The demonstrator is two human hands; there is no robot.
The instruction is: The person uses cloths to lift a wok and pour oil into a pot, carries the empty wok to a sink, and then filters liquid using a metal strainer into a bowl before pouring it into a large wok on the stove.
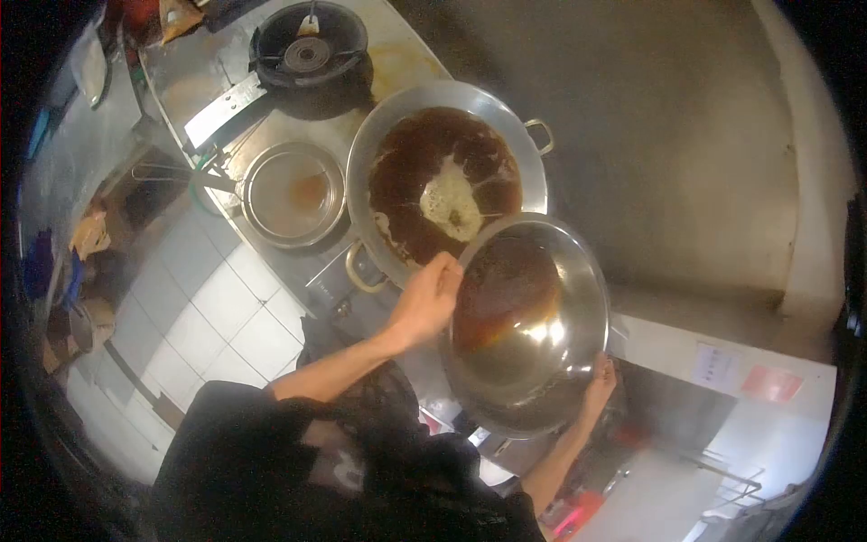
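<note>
Between my hands a large steel bowl [506, 388] is tilted over the rim of a wide two-handled pan [361, 135]. My left hand [426, 303] is closed on the bowl's left rim, and my right hand [600, 379] grips its lower right edge. Dark brown liquid [506, 289] lies in the bowl toward the pan side. More brown liquid [406, 154] fills the pan, with a pale foamy patch [452, 199] in its middle. The bowl covers the pan's near right edge.
Left of the pan stands a round strainer or shallow pot [289, 196] with a long wire handle. A black gas burner [307, 54] is behind it on the steel counter [397, 36]. White tiles [208, 316] lie at left. A white panel with paper labels [718, 366] is at right.
</note>
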